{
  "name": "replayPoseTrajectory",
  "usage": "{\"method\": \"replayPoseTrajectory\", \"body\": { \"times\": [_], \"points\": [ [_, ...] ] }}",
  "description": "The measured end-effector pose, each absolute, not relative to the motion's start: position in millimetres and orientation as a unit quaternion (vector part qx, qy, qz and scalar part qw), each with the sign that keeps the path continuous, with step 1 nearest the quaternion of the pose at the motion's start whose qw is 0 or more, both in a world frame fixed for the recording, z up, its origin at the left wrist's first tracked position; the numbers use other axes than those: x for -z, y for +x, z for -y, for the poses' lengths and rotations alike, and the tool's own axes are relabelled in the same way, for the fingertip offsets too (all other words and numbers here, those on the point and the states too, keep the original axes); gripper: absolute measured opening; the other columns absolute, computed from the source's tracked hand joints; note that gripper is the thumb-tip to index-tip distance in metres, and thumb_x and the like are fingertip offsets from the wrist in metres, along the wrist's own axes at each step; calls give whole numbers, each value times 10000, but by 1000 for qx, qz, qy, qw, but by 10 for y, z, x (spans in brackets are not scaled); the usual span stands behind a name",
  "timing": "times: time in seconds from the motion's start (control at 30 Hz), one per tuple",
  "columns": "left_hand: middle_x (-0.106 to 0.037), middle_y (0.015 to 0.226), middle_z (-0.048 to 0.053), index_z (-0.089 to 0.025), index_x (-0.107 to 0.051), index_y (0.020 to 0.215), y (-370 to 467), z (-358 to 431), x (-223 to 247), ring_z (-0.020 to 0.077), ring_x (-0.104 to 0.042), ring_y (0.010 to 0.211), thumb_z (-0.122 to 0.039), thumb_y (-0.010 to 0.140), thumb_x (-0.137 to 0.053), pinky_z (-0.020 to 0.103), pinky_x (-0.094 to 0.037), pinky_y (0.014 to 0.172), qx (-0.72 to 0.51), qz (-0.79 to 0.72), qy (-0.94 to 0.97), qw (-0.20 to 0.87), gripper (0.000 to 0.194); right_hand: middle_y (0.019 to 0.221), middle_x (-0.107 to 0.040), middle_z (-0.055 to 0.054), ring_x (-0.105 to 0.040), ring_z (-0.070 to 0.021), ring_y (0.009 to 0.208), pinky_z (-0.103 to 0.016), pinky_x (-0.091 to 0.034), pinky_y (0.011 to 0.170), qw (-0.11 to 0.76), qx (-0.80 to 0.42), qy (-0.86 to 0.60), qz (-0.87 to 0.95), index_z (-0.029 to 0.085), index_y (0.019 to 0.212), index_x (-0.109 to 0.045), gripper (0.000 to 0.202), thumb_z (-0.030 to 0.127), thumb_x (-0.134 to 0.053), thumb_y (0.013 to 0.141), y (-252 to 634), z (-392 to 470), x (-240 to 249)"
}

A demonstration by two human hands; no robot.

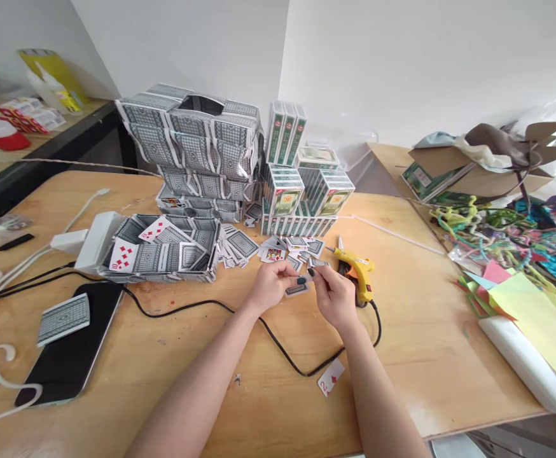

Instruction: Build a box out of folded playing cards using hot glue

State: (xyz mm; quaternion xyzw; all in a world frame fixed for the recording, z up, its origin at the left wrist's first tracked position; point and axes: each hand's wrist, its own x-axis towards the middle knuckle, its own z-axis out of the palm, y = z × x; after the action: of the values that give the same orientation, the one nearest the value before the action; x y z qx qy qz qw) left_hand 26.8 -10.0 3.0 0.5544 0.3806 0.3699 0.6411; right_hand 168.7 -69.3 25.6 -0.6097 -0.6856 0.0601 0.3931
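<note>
My left hand point(273, 284) and my right hand point(334, 296) meet over the table, thumbs and fingers pinched close together. Between and just below their fingertips shows a grey-backed playing card point(297, 290); both hands appear to pinch it, though the fingers partly cover it. A yellow hot glue gun point(360, 273) lies right beside my right hand, its black cord looping under both forearms. Loose playing cards point(274, 254) are scattered just beyond the fingertips. Near my right forearm lies a two of diamonds point(330, 377), face up.
At the left stands an open box made of cards point(163, 275), with loose cards inside. Behind it rises a tiered card structure point(196, 146). Green card packs point(301, 222) are stacked beside that. A phone point(75, 346), coloured paper point(530, 312) and pipe cleaners point(511, 229) flank the workspace.
</note>
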Motion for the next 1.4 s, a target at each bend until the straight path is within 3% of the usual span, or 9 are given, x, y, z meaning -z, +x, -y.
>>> {"method": "replayPoseTrajectory", "body": {
  "times": [0.23,0.47,0.73,0.97,1.2,1.4],
  "points": [
    [-523,541,-33,-129,-584,575,265,94,-50,86,-440,525,-327,558,-715,210,-338,514,-364,-373,537,663,238,519,-463,24,-421,-113,467,-229,-343,461,436,-225,-636,596,193,793,-556,211,332,-411,857,1683,652,-221],
    [-546,618,2,-131,-630,681,228,43,-47,127,-475,615,-411,754,-524,235,-349,571,-378,-364,588,615,308,478,-465,38,-365,-81,403,-206,-295,396,490,-361,-623,492,179,690,-513,316,453,-445,831,1701,606,-190],
    [-499,591,-17,-138,-555,621,201,65,-109,100,-421,564,-358,767,-504,214,-320,533,-373,-385,643,548,269,508,-520,16,-371,-76,387,-201,-302,375,499,-370,-616,484,166,798,-550,312,466,-465,816,1628,617,-225],
    [-404,550,-30,-144,-478,578,193,57,-65,97,-376,572,-323,789,-486,212,-294,525,-359,-367,667,540,277,448,-463,47,-381,-70,374,-187,-293,371,464,-420,-603,495,183,650,-475,312,464,-546,765,1659,623,-253],
    [-418,590,-29,-149,-500,667,228,89,4,96,-393,552,-370,811,-457,201,-313,501,-359,-360,643,572,268,444,-431,63,-364,-67,378,-187,-302,377,540,-380,-602,448,184,661,-492,288,444,-534,778,1522,612,-220],
    [-472,597,-25,-151,-534,712,209,97,-49,95,-411,542,-348,819,-436,199,-313,505,-343,-360,688,529,245,457,-453,48,-384,-80,388,-200,-312,380,537,-331,-628,455,184,666,-501,291,447,-510,791,1509,627,-177]
  ]
}}
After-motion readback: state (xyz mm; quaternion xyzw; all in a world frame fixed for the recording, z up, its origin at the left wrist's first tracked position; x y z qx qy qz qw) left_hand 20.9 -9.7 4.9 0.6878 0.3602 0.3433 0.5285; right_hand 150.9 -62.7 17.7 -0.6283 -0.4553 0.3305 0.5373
